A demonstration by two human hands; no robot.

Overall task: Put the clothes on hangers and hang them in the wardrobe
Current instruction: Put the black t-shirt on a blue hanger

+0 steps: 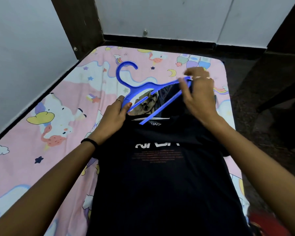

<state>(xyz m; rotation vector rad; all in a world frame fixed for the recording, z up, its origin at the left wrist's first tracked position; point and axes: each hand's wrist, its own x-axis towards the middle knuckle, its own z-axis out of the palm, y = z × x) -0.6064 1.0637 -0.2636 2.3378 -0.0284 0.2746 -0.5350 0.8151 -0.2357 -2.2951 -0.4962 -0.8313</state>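
Observation:
A dark navy T-shirt (162,176) with white and red print lies flat on the bed, collar toward the far end. A blue plastic hanger (143,87) sits tilted over the collar, hook pointing up and left. My left hand (114,116) pinches the hanger's left shoulder together with the shirt's collar edge. My right hand (198,96) grips the hanger's right end and the shirt fabric there. Through the hanger's opening show a beige garment (147,103) and a dark patterned one beneath.
The bed has a pink cartoon-print sheet (61,103). A dark wooden frame post (78,23) and grey-white walls close off the far and left sides. More dark furniture (279,74) stands at the right. A red patch shows at the bottom right.

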